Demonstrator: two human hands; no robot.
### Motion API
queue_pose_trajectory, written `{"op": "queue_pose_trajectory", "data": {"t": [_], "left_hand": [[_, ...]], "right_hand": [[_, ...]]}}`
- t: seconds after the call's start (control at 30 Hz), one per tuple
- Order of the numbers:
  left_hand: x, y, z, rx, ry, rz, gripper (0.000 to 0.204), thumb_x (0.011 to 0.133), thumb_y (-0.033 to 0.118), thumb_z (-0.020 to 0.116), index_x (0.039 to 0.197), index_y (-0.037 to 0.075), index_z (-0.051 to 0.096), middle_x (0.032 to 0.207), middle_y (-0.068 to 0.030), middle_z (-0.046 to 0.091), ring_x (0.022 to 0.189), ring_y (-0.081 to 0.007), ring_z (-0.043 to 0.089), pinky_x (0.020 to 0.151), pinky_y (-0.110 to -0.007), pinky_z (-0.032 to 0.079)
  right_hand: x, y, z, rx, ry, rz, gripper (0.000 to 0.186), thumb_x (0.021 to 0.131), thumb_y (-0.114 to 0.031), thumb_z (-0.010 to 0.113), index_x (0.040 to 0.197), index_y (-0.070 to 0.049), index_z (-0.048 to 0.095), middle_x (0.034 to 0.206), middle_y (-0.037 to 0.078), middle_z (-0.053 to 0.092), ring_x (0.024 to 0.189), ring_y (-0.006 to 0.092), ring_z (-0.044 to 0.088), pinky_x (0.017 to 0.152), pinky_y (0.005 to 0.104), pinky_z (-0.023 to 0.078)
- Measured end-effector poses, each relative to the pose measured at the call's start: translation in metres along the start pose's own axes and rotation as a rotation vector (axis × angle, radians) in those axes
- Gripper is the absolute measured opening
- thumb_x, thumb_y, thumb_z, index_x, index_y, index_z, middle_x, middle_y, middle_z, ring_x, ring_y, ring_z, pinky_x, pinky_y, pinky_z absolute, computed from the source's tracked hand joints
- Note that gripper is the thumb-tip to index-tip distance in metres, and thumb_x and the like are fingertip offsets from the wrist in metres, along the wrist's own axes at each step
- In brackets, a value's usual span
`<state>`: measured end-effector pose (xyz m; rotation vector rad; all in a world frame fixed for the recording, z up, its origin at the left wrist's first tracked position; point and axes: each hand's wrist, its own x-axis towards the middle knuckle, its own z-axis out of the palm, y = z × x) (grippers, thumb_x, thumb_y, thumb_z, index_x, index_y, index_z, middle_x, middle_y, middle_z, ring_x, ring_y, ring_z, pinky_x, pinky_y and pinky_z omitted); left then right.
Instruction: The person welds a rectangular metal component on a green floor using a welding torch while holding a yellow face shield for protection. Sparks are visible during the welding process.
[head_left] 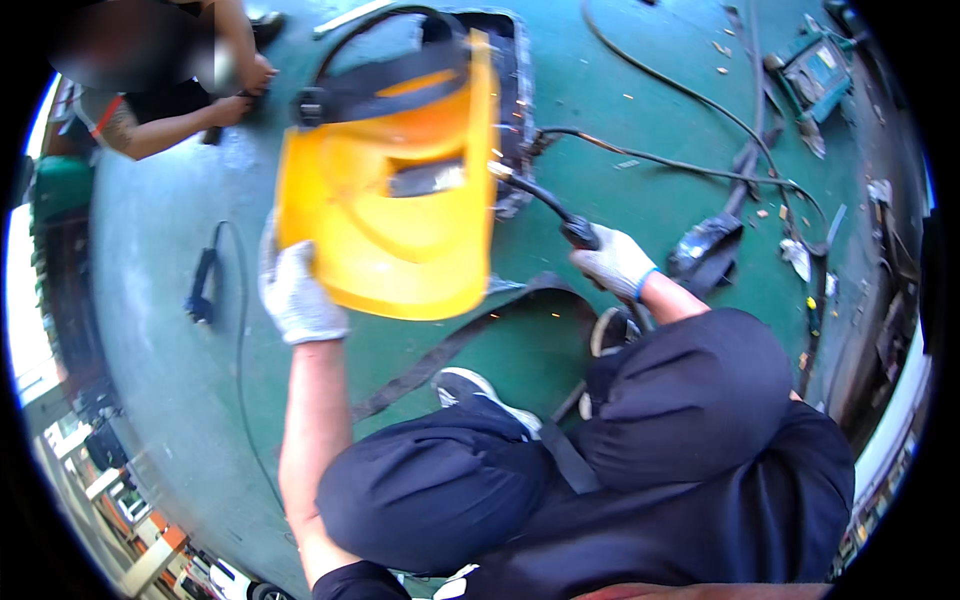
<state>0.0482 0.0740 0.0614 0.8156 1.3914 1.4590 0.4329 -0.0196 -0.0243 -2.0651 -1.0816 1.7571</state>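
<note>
My left hand, in a pale work glove, grips the left edge of a yellow welding mask. The mask is slightly blurred, with a small dark window and a black head strap on its far side. In my gloved right hand is a black welding torch, its curved neck reaching left past the mask's right edge. A small bright glow shows at the torch tip, and a few sparks fly near it. Against the tip lies a dark, rounded rectangular part on the green floor; the mask hides much of it.
At the far left another person's hands hold something dark. Cables and a black strap cross the floor. A black handheld tool with a cord lies left. A green-framed device and dark wrapped bundle lie right.
</note>
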Motion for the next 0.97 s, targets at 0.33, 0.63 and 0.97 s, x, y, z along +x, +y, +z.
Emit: {"op": "queue_pose_trajectory", "data": {"t": [0.33,0.63,0.97], "left_hand": [[-0.016,0.002,0.024,-0.002,-0.087,-0.053,0.056,0.09,-0.009,0.054,0.144,-0.003,0.066,0.143,-0.0166,0.069,0.128,-0.0285,0.068,0.112,-0.039,0.053],[-0.005,0.003,0.016,0.016,-0.094,0.002,0.054,0.092,-0.011,0.054,0.144,-0.002,0.066,0.143,-0.016,0.069,0.127,-0.027,0.069,0.111,-0.038,0.054],[0.035,0.039,-0.041,-0.706,-0.367,-0.296,0.062,0.107,0.027,0.051,0.164,0.007,0.042,0.165,-0.0184,0.049,0.146,-0.0373,0.054,0.12,-0.053,0.047]], "right_hand": [[0.002,0.006,0.006,0.099,0.014,-0.023,0.026,0.089,-0.021,0.07,0.106,-0.003,0.062,0.071,0.005,0.061,0.057,0.0153,0.059,0.051,0.0348,0.048],[0.005,0.015,0.004,0.124,0.002,-0.122,0.028,0.09,-0.023,0.071,0.108,-0.003,0.063,0.074,0.005,0.063,0.059,0.0161,0.06,0.054,0.0354,0.049],[-0.004,0.008,-0.009,-0.002,-0.032,-0.084,0.034,0.091,-0.035,0.073,0.105,-0.005,0.064,0.074,0.007,0.065,0.062,0.0187,0.063,0.061,0.0382,0.052]]}}
